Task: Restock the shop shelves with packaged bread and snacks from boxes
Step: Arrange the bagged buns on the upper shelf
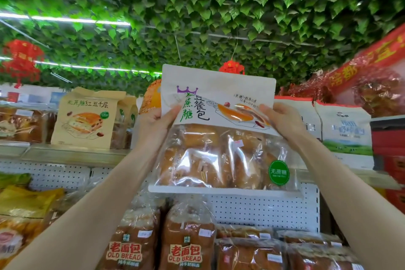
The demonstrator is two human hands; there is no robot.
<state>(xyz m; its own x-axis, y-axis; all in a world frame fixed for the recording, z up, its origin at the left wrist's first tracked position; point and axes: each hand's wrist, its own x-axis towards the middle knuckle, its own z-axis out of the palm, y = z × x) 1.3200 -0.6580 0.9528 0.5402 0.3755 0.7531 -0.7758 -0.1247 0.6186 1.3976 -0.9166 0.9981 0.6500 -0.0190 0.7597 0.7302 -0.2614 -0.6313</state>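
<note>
Your left hand point(158, 124) and right hand point(282, 121) pinch the bun bag point(219, 158) by its sides: stand it upright, label outward, at the top shelf point(76, 154) front edge.

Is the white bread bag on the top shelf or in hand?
In hand: the bread bag hangs upright before the top shelf, left hand and right hand gripping its upper sides.

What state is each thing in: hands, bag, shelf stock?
bread bag: sealed, upright, held in the air.
left hand: grips the bag's left edge.
right hand: grips the bag's right edge.
tan loaf bag: upright on the top shelf.
Old Bread loaves: upright, side by side.
</note>
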